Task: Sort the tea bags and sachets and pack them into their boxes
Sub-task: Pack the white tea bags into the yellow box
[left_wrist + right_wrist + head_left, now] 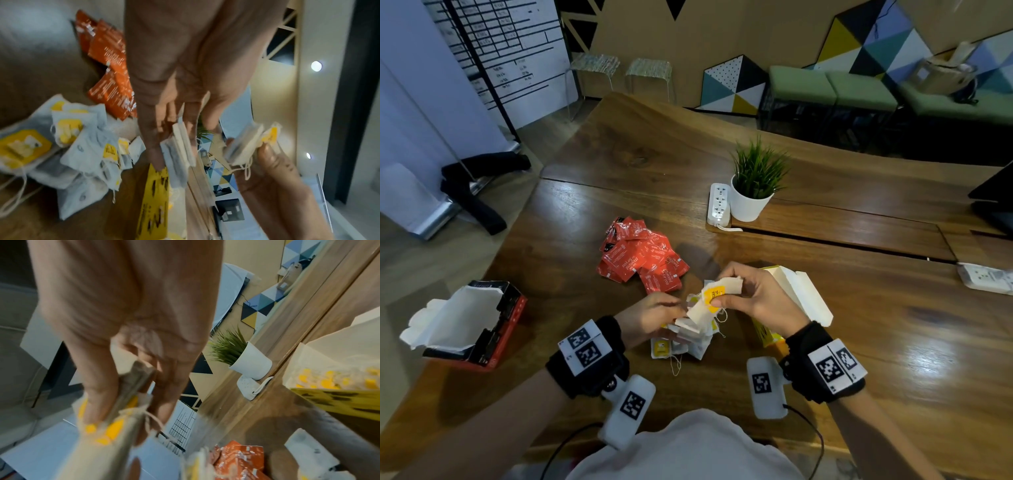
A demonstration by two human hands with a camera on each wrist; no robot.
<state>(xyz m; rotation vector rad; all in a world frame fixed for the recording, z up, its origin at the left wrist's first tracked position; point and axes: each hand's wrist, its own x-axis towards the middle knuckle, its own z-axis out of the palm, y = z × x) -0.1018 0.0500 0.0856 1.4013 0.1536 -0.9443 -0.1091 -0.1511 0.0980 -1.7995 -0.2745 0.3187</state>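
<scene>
My right hand [726, 294] pinches a small stack of white tea bags with yellow tags [722, 291] above the table, thumb on a yellow tag [115, 428]. My left hand [671, 310] holds a second bunch of white tea bags [180, 144] just left of it. Below both hands lies a loose heap of the same tea bags [688, 342]. Red sachets [643, 255] lie piled further back. The open yellow box [798, 294] stands behind my right hand, with yellow-tagged bags inside [329, 379]. The open red box [472, 329] lies at the left.
A potted plant [753, 185] and a white power strip [719, 205] stand at the table's middle back. Another white power strip [986, 277] lies at the right edge. A dark monitor base [993, 202] is at the far right.
</scene>
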